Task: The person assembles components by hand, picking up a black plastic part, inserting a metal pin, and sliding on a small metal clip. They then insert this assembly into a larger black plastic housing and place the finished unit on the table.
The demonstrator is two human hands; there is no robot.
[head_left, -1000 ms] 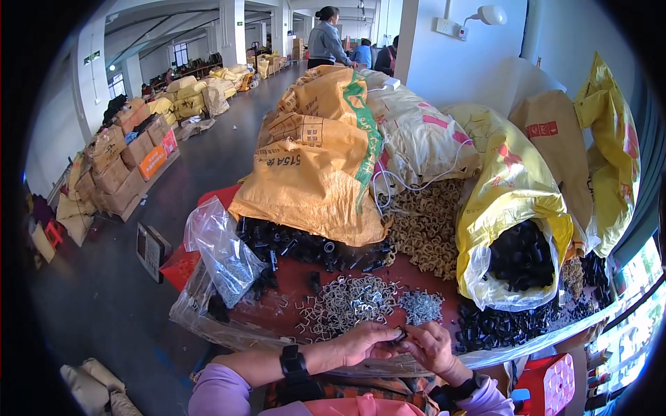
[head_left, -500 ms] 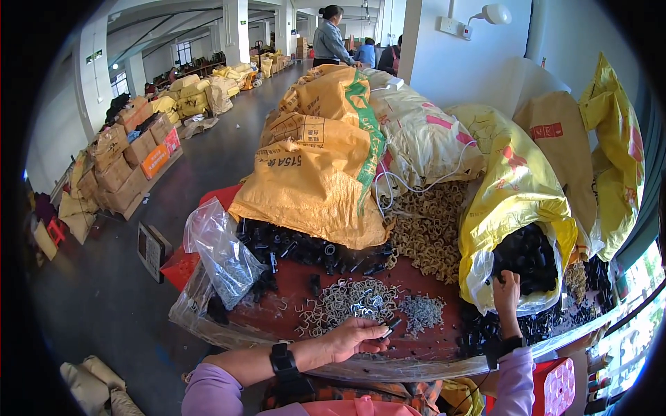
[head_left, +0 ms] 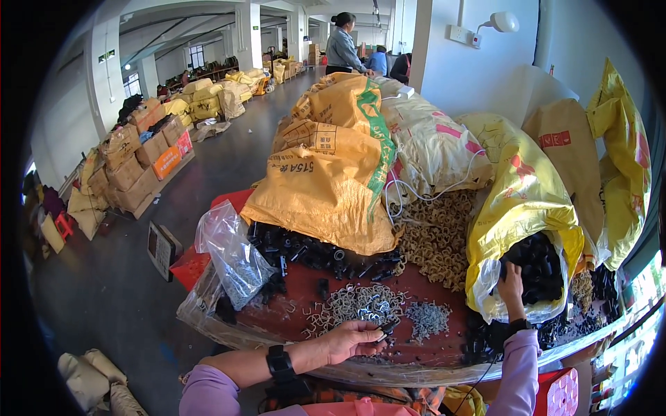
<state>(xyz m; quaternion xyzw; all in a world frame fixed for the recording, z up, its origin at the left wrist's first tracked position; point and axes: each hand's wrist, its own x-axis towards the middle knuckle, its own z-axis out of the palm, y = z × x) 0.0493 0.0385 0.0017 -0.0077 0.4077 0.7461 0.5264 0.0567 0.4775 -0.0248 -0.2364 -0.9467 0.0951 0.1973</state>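
Note:
My left hand [head_left: 354, 341] is closed on a small dark tubular part [head_left: 388, 327], pinched between thumb and fingers over the front of the red tabletop. Just behind it lies a heap of silvery U-shaped metal pieces [head_left: 340, 308], and beside that a smaller pile of fine grey metal bits [head_left: 428, 319]. My right hand [head_left: 512, 286] reaches into the mouth of a yellow woven sack [head_left: 524, 197]. Its fingertips dip among glossy black parts [head_left: 540, 267] and are partly hidden, so I cannot tell whether they grip one.
An orange sack [head_left: 326, 201] rests over more black parts [head_left: 298, 249]. Brass-coloured curved pieces [head_left: 433, 236] spread beside it. A clear bag [head_left: 239, 267] of small metal bits stands at the table's left. A scale-like device [head_left: 163, 249] is beyond it. A person [head_left: 341, 45] stands far back.
My right hand has gone a little deeper into the yellow sack. My left hand keeps hold of the dark part, now turned slightly. The whole view has shifted a little.

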